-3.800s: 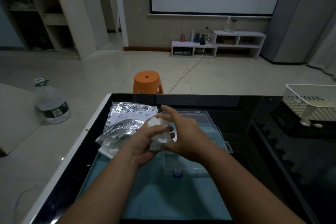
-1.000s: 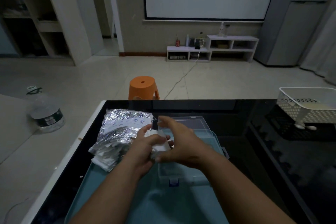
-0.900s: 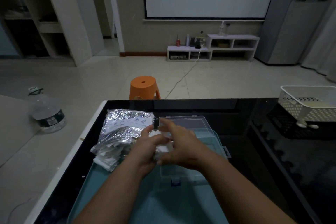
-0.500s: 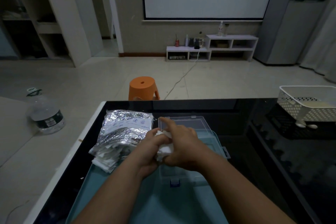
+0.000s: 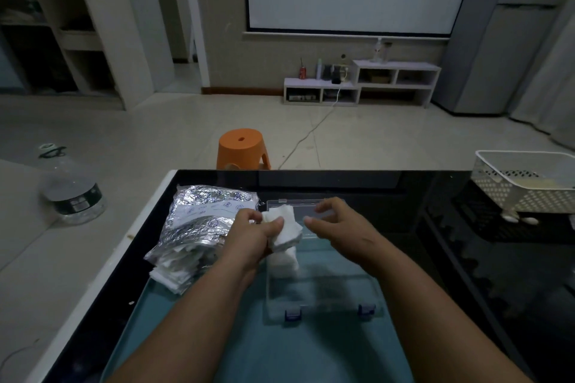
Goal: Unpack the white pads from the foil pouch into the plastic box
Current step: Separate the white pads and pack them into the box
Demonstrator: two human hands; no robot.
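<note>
Pads (image 5: 284,228), soft white squares, sit pinched in the left hand (image 5: 253,235) over the clear rigid box (image 5: 323,286), more already stacked inside at its 10 o'clock corner. The right hand (image 5: 339,227) hovers empty, fingers loosely curled, apart from them. At the box's 9 o'clock lies the crinkled foil pouch (image 5: 202,221), pads spilling out.

Both bare forearms reach forward from the bottom edge and converge toward the middle. The left hand (image 5: 253,235) is curled, its thumb and fingers pinched on a small stack of white pads (image 5: 284,228), knuckles facing up. The right hand (image 5: 337,224) hovers just beside it, palm down and empty, its fingers loosely bent, with thumb and forefinger slightly apart and pointing toward the left hand without touching it.
</note>
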